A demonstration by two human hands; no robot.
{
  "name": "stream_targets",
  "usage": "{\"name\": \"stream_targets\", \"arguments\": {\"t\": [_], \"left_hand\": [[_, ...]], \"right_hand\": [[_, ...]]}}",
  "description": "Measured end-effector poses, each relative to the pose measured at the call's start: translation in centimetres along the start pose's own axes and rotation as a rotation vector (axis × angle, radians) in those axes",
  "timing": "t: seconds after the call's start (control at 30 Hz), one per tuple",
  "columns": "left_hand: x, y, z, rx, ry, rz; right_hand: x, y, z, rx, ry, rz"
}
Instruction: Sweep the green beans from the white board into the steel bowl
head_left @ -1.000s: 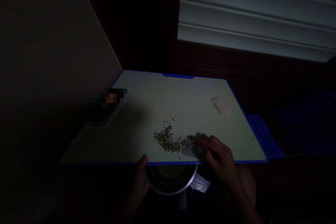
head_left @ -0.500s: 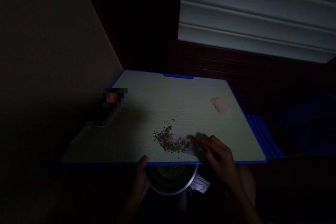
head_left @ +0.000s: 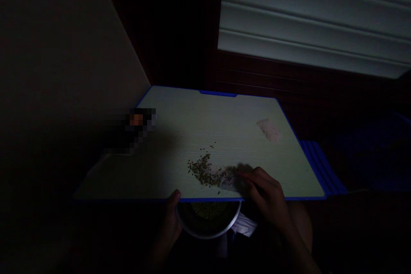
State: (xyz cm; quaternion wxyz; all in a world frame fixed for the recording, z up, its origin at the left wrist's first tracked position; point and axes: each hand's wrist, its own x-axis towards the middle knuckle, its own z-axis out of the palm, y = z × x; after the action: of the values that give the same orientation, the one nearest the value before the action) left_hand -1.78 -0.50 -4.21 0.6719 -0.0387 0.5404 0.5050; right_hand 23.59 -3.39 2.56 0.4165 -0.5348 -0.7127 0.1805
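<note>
Head view: observed metal-rimmed bowl [head_left: 208, 236], bottom centre, green grains [head_left: 208, 210] inside, partly hidden by blue-edged board [head_left: 205, 122]. Noted thereon: scattered grains [head_left: 205, 175] low centre, pale heap [head_left: 270, 131] right of centre. Saw left hand [head_left: 171, 220], thumb over near edge, other fingers hidden; right hand [head_left: 268, 192], fingers bent near scattered grains; cannot tell grip of either.

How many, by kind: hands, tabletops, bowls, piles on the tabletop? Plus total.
Hands: 2 (left hand, right hand)
Tabletop: 1
Bowl: 1
Piles: 2 (mixed pile, pale pile)
Total: 6
</note>
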Motion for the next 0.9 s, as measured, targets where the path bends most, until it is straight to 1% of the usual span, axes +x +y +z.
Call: {"name": "stream_targets", "arguments": {"t": [0.2, 0.4, 0.67, 0.73, 0.83, 0.9], "left_hand": [[0.08, 0.0, -0.14, 0.003, -0.004, -0.003], [0.25, -0.04, -0.22, -0.004, 0.014, 0.013], [0.53, -0.11, -0.33, -0.009, -0.014, 0.02], [0.67, -0.17, -0.48, -0.007, -0.033, 0.013], [0.82, -0.26, -0.69, -0.006, -0.048, 0.013], [0.87, -0.3, -0.79, -0.002, -0.048, 0.008]], "right_hand": [[-0.19, 0.36, 0.11, 0.03, -0.078, -0.043], [-0.19, 0.35, 0.12, 0.031, -0.088, -0.045], [-0.08, 0.06, 0.03, 0.068, -0.131, -0.087], [-0.15, 0.12, -0.03, 0.07, -0.107, -0.055], [-0.32, 0.3, 0.03, 0.048, 0.003, 0.018], [-0.4, 0.4, 0.16, 0.026, 0.05, 0.031]]}}
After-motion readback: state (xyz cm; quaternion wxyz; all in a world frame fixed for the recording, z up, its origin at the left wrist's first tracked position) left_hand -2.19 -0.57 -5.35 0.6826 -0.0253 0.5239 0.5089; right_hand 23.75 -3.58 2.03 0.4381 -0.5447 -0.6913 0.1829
